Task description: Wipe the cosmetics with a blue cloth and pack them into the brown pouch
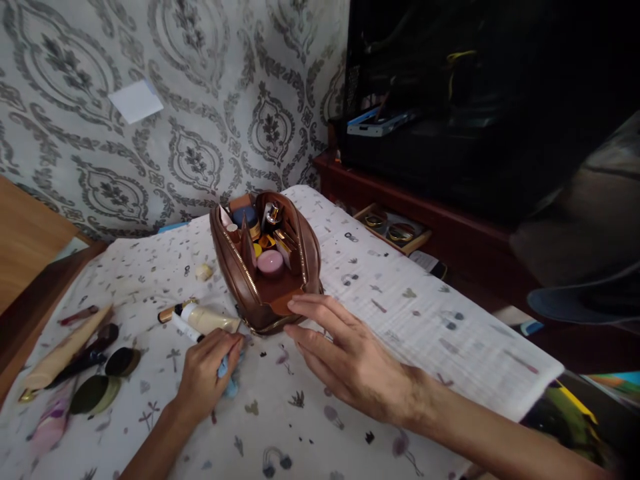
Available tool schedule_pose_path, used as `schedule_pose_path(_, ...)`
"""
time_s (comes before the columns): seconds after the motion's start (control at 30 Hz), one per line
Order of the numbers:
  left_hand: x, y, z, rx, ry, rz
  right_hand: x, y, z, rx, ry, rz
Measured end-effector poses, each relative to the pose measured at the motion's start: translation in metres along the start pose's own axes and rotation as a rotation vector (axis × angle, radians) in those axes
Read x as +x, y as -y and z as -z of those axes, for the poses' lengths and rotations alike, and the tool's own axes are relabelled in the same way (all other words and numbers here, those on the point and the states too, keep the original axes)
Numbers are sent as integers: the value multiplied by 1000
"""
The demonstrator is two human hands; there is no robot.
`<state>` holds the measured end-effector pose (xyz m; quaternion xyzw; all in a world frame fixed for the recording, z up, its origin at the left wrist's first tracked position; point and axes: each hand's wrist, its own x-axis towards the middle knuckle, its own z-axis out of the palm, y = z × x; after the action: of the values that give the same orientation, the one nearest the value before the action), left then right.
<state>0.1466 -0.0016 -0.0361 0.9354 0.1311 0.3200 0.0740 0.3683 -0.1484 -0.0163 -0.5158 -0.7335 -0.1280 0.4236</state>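
Note:
A brown leather cosmetic pouch (310,257) stands unzipped on a white patterned cloth (400,320), filled with small jars, a pink round lid and gold tubes. My right hand (345,357) rests just in front of it, fingers spread, with the fingertips touching the pouch's front flap. My left hand (205,373) is closed on a small blue item (229,372) at the pouch's lower left, beside a cream tube (207,320) lying on the cloth.
More cosmetics lie at the left: a beige tube (65,350), dark round compacts (100,390), a pink item (50,423), a small cream lump (204,271). A dark red shelf (430,213) with a tray stands behind right. Patterned wallpaper is at the back.

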Motion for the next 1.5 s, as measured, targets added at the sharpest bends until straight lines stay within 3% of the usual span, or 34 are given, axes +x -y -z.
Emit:
schedule_pose_path(0.37,-4,-2,-1,71,14,-99,19,16,-14,31,-13,23)
schedule_pose_path(0.57,-12,1,-1,103,102,-120,28,27,-30,65,0,36)
schedule_pose_path(0.8,-28,-4,20,51,265,-99,32,38,-56,187,77,41)
schedule_pose_path(0.97,-48,2,28,36,238,-43,32,43,-85,307,186,-102)
schedule_pose_path(1.2,-64,14,44,-48,197,34,45,48,-118,419,237,-238)
schedule_pose_path(1.5,-72,24,48,-74,100,122,59,51,-151,360,229,-228)
